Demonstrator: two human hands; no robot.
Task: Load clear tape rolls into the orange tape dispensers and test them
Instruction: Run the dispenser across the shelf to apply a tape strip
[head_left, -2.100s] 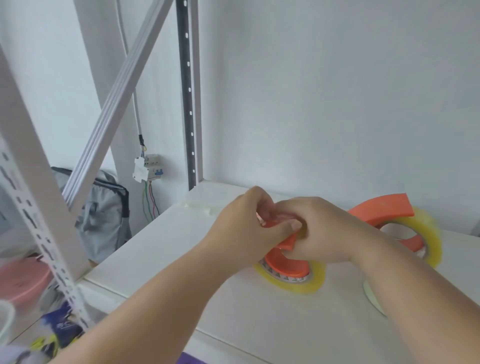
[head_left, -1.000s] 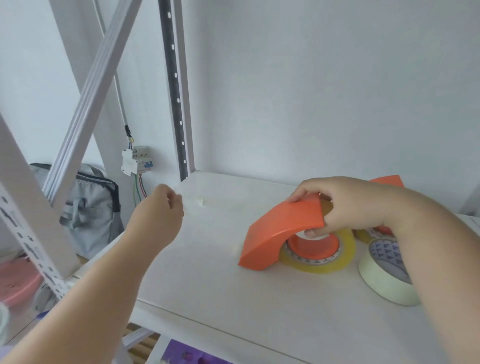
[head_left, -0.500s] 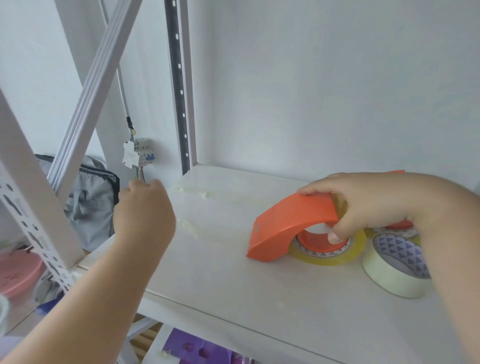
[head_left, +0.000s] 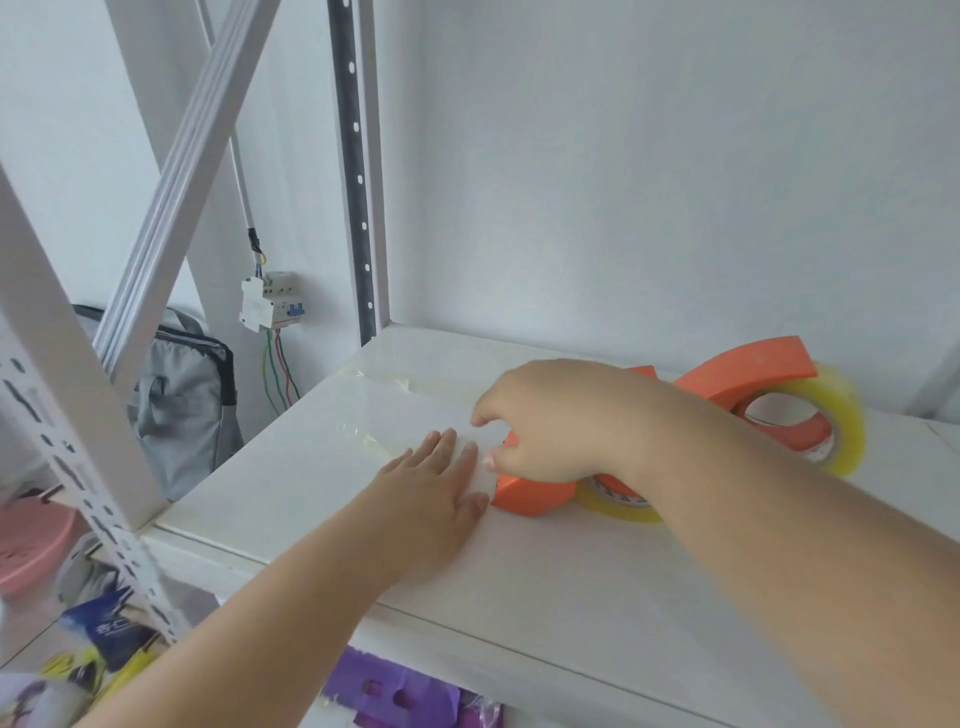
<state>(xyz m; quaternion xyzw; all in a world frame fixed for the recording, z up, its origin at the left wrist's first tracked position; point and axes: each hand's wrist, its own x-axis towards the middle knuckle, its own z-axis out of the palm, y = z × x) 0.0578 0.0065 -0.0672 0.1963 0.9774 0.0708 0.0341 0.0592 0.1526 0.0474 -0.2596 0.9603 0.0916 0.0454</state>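
The right hand (head_left: 561, 421) clamps the orange dispenser (head_left: 530, 496) — nose pointing left along the shelf (head_left: 571, 597) — left hand (head_left: 431, 499) flat, fingers spread.

**Plastic, tape and painted metal**

The smooth white shelf board (head_left: 571, 561) looked faintly glossy. The orange plastic tape dispenser (head_left: 530, 496) was matt, its yellowish clear tape roll (head_left: 618, 506) shiny. The left white perforated metal upright (head_left: 67, 410) looked painted; the far-left grey bag (head_left: 182, 400) was cloth.
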